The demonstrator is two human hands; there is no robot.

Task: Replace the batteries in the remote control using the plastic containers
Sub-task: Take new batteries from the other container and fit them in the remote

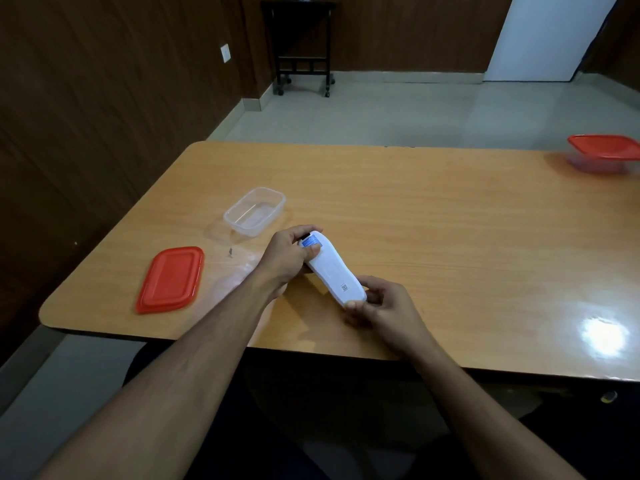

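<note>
I hold a white remote control (331, 268) face down just above the table, its back with a blue label and a small code sticker turned up. My left hand (289, 256) grips its far end, thumb pressed on the back near the label. My right hand (379, 308) pinches its near end. A clear plastic container (239, 221) stands open, with nothing visible inside, beyond my left hand. Its red lid (170, 279) lies flat to the left. A second container with a red lid on (604, 152) sits at the far right. No batteries are visible.
The wooden table (433, 237) has rounded corners, and its near edge runs just below my hands. A small dark speck (230, 251) lies between the open container and the lid. A black wheeled stand (301, 46) is against the far wall.
</note>
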